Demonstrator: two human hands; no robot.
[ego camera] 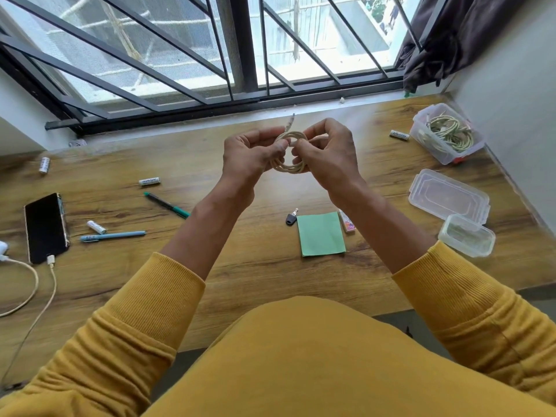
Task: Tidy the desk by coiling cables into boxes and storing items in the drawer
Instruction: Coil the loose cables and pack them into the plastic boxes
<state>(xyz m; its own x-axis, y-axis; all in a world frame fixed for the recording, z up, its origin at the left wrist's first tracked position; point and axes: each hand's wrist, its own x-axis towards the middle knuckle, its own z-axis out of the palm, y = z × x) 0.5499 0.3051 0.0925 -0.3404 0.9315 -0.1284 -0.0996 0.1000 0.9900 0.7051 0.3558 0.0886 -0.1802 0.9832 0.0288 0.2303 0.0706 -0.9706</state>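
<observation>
A cream cable (289, 168) is wound into a small coil held in the air above the wooden desk (261, 275). My left hand (249, 155) pinches the coil's left side. My right hand (328, 152) grips its right side with curled fingers. One plug end sticks up behind the coil, toward the window. At the far right stands an open clear box (421, 132) with several coiled cables inside. Nearer lie a clear lid (448, 195) and a small closed clear box (467, 235).
On the desk lie a phone (45, 227) with a charging cable (33, 284), three batteries (149, 181), a green pen (167, 205), a blue pen (112, 235), a green notepad (320, 233), a key (291, 218) and a small packet (347, 223). Another battery (399, 135) lies by the open box.
</observation>
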